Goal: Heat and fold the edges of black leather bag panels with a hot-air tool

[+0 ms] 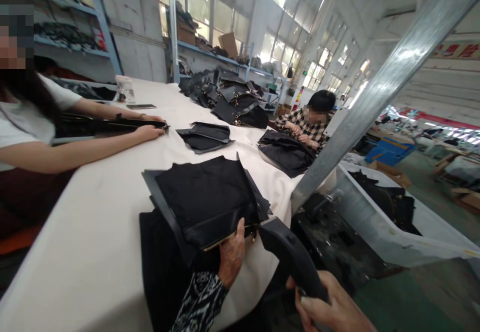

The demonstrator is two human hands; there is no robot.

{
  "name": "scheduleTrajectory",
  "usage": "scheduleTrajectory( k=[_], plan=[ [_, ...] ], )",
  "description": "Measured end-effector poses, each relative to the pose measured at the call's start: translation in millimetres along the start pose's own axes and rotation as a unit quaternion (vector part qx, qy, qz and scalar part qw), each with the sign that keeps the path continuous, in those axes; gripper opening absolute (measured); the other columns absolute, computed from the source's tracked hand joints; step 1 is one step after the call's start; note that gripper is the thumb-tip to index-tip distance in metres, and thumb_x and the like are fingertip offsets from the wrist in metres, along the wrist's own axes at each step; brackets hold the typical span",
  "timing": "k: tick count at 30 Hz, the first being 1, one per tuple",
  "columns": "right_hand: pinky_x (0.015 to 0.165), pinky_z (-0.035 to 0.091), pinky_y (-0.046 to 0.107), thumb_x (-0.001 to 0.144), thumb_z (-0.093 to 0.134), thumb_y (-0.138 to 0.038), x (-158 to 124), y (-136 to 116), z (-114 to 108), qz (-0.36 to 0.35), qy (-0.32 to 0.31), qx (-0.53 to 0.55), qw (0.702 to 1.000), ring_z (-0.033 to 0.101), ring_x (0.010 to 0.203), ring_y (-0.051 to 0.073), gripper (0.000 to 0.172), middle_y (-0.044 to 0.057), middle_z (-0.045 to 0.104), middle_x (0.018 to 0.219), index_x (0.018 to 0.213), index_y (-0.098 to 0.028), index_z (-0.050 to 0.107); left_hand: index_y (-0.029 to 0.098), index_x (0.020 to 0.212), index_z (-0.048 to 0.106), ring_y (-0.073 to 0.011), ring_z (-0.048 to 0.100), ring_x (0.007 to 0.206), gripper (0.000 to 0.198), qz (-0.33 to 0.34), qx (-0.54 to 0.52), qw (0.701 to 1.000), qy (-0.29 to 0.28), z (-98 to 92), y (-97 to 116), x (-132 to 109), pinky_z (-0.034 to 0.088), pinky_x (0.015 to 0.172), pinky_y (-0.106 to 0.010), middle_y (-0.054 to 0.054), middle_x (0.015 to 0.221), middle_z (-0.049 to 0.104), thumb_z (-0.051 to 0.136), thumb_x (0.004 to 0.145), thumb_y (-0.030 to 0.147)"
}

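My left hand, below a patterned sleeve, grips the near edge of a black fabric piece with a gold zipper, thumb on top and fingers underneath. That piece rests over other black pieces on the white-covered table. Closed round the handle of a black curved handheld tool is my right hand. The tool's wide end lies close to the zipper's right end; whether they touch I cannot tell. The tool's exact kind is not clear.
Stacks of black pieces and a large heap lie farther back on the white table. One co-worker's hands hold a black strip at left; another person sits beyond. A slanted metal post and a white bin stand at right.
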State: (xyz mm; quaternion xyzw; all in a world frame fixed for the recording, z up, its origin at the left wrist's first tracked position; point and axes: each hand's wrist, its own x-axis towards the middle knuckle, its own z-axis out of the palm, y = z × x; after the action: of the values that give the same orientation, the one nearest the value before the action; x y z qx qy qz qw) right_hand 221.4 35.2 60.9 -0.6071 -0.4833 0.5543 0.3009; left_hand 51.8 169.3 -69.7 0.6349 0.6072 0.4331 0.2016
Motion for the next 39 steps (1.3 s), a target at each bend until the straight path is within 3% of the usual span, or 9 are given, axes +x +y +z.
scheduleTrajectory(
  k=[3, 7, 10, 15, 22, 27, 31, 35, 39],
  plan=[
    [0.049, 0.042, 0.025, 0.077, 0.062, -0.052, 15, -4, 6, -0.016, -0.032, 0.004, 0.999, 0.051, 0.047, 0.013, 0.051, -0.002, 0.054, 0.058, 0.107, -0.012, 0.051, 0.012, 0.120, 0.065, -0.0402, 0.041, 0.129, 0.046, -0.028, -0.038, 0.999, -0.015, 2.5, -1, -6, 0.026, 0.109, -0.061, -0.018, 0.129, 0.058, 0.035, 0.085, 0.007],
    [0.048, 0.043, 0.024, 0.076, 0.063, -0.049, 30, -11, 14, -0.016, -0.063, 0.040, 0.997, 0.051, 0.047, 0.012, 0.048, -0.003, 0.054, 0.058, 0.105, -0.013, 0.050, 0.020, 0.122, 0.064, -0.0394, 0.024, 0.138, 0.047, -0.047, -0.109, 0.993, -0.023, 2.7, -4, -11, 0.012, 0.112, -0.063, -0.010, 0.134, 0.055, 0.031, 0.089, 0.016],
    [0.042, 0.040, 0.021, 0.074, 0.064, -0.047, 44, -14, 20, -0.014, -0.059, 0.068, 0.996, 0.046, 0.040, 0.010, 0.044, -0.005, 0.051, 0.052, 0.099, -0.013, 0.051, 0.019, 0.121, 0.065, -0.0411, 0.033, 0.134, 0.047, -0.039, -0.122, 0.990, -0.058, 1.9, -9, -13, 0.012, 0.112, -0.062, -0.012, 0.130, 0.059, 0.030, 0.090, 0.019],
    [0.038, 0.037, 0.020, 0.077, 0.059, -0.049, 68, -9, 17, -0.042, -0.014, 0.021, 0.999, 0.043, 0.035, 0.008, 0.037, -0.003, 0.049, 0.043, 0.071, -0.013, 0.054, 0.011, 0.124, 0.062, -0.0424, 0.041, 0.128, 0.049, -0.020, -0.084, 0.993, -0.077, 1.1, -17, -14, 0.020, 0.111, -0.060, -0.018, 0.130, 0.057, 0.029, 0.087, 0.015],
    [0.038, 0.039, 0.022, 0.077, 0.060, -0.055, 52, -1, 5, -0.024, 0.020, 0.016, 0.999, 0.044, 0.036, 0.010, 0.045, -0.005, 0.049, 0.047, 0.092, -0.013, 0.053, 0.022, 0.109, 0.071, -0.0389, 0.047, 0.125, 0.034, -0.072, -0.178, 0.981, 0.005, 4.3, -16, -16, 0.022, 0.112, -0.058, -0.015, 0.111, 0.068, 0.050, 0.086, 0.036],
    [0.040, 0.039, 0.021, 0.077, 0.059, -0.052, 40, -3, 11, -0.004, -0.010, -0.020, 1.000, 0.046, 0.036, 0.011, 0.044, -0.004, 0.051, 0.046, 0.096, -0.013, 0.053, 0.019, 0.104, 0.073, -0.0412, 0.050, 0.120, 0.039, -0.074, -0.157, 0.985, -0.012, 1.2, -12, -13, 0.022, 0.110, -0.062, -0.018, 0.103, 0.070, 0.049, 0.085, 0.043],
    [0.040, 0.039, 0.021, 0.079, 0.058, -0.047, 61, -9, 16, -0.034, -0.021, -0.023, 0.999, 0.044, 0.036, 0.010, 0.034, -0.004, 0.051, 0.045, 0.083, -0.014, 0.055, 0.019, 0.107, 0.073, -0.0445, 0.051, 0.117, 0.046, -0.060, -0.149, 0.987, -0.025, -0.4, -13, -14, 0.024, 0.106, -0.067, -0.020, 0.111, 0.068, 0.046, 0.085, 0.048],
    [0.042, 0.039, 0.023, 0.082, 0.056, -0.050, 90, -17, 10, -0.055, -0.003, -0.016, 0.998, 0.046, 0.038, 0.010, 0.041, -0.001, 0.050, 0.045, 0.063, -0.014, 0.053, 0.020, 0.110, 0.072, -0.0431, 0.053, 0.116, 0.045, -0.045, -0.129, 0.989, -0.050, 0.1, -16, -15, 0.027, 0.106, -0.064, -0.017, 0.116, 0.067, 0.041, 0.086, 0.043],
    [0.042, 0.038, 0.023, 0.082, 0.058, -0.052, 94, -26, -1, -0.061, 0.008, 0.013, 0.998, 0.046, 0.039, 0.011, 0.041, -0.001, 0.050, 0.044, 0.066, -0.014, 0.054, 0.016, 0.114, 0.070, -0.0439, 0.049, 0.120, 0.050, -0.011, -0.043, 0.996, -0.078, 2.6, -16, -13, 0.027, 0.105, -0.065, -0.018, 0.123, 0.063, 0.028, 0.090, 0.028]
  ],
)
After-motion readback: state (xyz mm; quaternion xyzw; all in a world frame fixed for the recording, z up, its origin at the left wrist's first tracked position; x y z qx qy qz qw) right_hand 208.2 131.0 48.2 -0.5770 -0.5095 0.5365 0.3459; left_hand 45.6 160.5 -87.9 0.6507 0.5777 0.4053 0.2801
